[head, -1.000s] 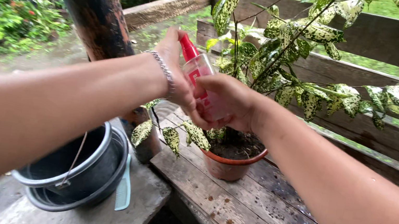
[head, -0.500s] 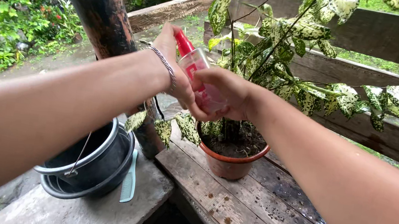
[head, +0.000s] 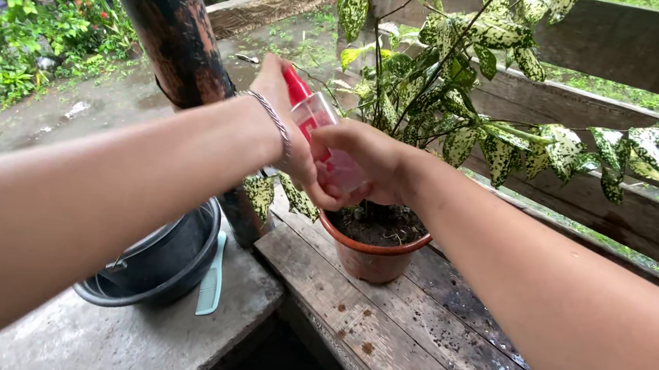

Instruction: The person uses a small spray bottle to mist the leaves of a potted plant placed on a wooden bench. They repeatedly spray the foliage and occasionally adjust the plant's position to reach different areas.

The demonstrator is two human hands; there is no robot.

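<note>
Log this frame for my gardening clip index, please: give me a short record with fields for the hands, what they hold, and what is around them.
left hand: grips the red-topped spray bottle; wrist wears a bracelet
right hand: wrapped around the bottle's clear body
below hands: terracotta pot with spotted-leaf plant, on a wet wooden bench
left side: dark post, black pot, pale green comb

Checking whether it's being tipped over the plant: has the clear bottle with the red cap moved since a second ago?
No: the clear plastic bottle with the red cap sits just above the terracotta pot as before; only the camera shifted.
</note>
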